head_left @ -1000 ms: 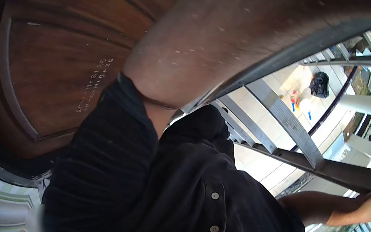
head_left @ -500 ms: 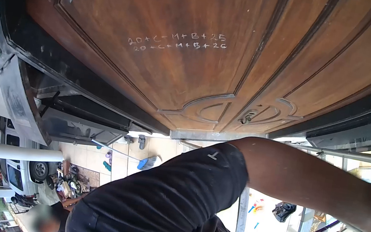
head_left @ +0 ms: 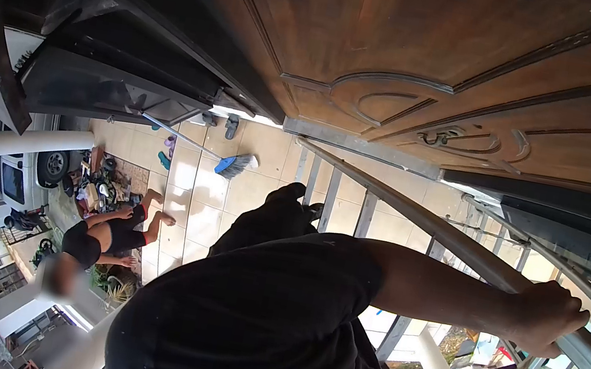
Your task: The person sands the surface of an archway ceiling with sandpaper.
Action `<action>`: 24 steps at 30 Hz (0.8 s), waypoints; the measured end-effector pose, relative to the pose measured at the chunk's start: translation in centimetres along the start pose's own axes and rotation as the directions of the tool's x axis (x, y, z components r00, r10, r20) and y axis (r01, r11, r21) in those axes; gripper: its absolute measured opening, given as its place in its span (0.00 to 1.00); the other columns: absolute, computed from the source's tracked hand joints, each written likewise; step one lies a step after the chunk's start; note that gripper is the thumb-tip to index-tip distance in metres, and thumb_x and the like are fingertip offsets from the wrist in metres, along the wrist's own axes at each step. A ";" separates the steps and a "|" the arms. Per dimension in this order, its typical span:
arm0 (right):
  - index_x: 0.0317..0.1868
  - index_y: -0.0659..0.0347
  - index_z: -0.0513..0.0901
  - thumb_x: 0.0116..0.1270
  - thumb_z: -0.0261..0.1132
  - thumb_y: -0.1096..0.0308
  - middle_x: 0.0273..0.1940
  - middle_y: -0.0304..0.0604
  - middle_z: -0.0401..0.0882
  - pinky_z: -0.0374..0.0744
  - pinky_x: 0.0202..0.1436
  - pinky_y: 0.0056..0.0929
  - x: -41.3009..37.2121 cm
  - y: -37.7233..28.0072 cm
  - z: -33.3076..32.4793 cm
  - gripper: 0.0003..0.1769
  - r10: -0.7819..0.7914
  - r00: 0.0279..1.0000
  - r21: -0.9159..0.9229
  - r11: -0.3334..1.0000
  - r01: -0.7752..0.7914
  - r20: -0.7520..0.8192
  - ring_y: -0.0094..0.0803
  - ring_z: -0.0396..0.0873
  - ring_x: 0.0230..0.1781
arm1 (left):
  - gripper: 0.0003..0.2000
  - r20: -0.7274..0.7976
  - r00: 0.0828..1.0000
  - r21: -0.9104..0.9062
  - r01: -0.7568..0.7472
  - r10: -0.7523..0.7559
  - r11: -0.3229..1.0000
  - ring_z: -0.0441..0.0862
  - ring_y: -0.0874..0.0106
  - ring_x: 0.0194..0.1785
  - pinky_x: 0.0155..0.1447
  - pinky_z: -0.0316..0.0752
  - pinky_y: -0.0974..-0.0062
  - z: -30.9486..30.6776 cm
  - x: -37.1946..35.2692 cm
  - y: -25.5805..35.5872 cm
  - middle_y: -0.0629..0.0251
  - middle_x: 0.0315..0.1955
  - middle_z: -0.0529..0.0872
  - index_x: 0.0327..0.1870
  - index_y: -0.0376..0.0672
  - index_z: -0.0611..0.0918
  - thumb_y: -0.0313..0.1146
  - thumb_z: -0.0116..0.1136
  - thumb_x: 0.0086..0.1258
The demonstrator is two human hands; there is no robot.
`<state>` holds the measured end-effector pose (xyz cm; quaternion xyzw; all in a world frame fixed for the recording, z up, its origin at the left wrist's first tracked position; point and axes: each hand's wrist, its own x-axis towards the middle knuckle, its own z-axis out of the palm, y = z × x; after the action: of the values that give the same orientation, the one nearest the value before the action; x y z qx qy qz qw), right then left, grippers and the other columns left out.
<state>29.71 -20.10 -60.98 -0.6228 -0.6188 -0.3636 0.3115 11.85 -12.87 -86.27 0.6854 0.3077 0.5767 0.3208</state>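
My left arm in a dark sleeve (head_left: 249, 311) reaches across to the right. My left hand (head_left: 549, 318) is closed around the thick side rail (head_left: 403, 203) of a grey metal ladder, fingers wrapped over the tube. Metal rungs (head_left: 367, 214) run off this rail below the arm. A second, thinner rail (head_left: 572, 277) lies just beyond my hand. My dark trousers and shoe (head_left: 286, 192) show below, near the rungs. My right hand is not in view.
A carved wooden door (head_left: 416, 40) with a metal handle (head_left: 442, 136) rises ahead. Dark open window panels (head_left: 115, 85) jut out at left. A blue broom (head_left: 231, 165) is over the tiled floor (head_left: 269, 152). Another person (head_left: 105, 234) is at lower left near clutter and a parked vehicle (head_left: 16, 175).
The view has tilted down, so the door sits higher and more floor shows. My left hand, at the right edge before, now shows gripping the rail. The other person is more fully in view.
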 end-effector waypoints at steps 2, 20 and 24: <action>0.67 0.71 0.69 0.68 0.76 0.51 0.58 0.62 0.76 0.76 0.61 0.45 -0.8 -1.0 1.5 0.40 -0.029 1.000 0.025 0.999 0.029 0.008 0.47 0.75 0.58 | 0.25 -0.003 1.000 0.019 0.008 -0.008 1.000 0.87 0.51 0.41 0.46 0.84 0.53 0.6 0.2 0.0 0.48 0.33 0.84 0.43 0.30 0.81 0.40 0.71 0.48; 0.72 0.71 0.61 0.68 0.76 0.53 0.65 0.64 0.67 0.71 0.67 0.46 -14.9 -7.6 14.6 0.45 -0.040 0.997 0.157 0.986 0.049 -0.061 0.50 0.68 0.65 | 0.25 0.123 0.982 -0.198 -0.115 0.141 0.974 0.89 0.58 0.39 0.42 0.88 0.61 -2.2 -0.5 0.0 0.47 0.38 0.87 0.56 0.29 0.77 0.45 0.66 0.73; 0.73 0.71 0.59 0.68 0.76 0.53 0.67 0.64 0.65 0.70 0.69 0.46 -17.8 -8.8 14.2 0.46 -0.044 0.997 0.135 0.989 0.053 -0.068 0.51 0.66 0.67 | 0.22 -0.011 0.977 -0.173 -0.211 0.213 0.962 0.89 0.57 0.39 0.42 0.87 0.60 -1.9 -1.2 -0.3 0.48 0.37 0.88 0.48 0.31 0.79 0.45 0.66 0.73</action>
<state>22.47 -17.50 -84.15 -0.5727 -0.6468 -0.3477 0.3644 9.80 -13.50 -86.96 0.6862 0.1801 0.6296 0.3168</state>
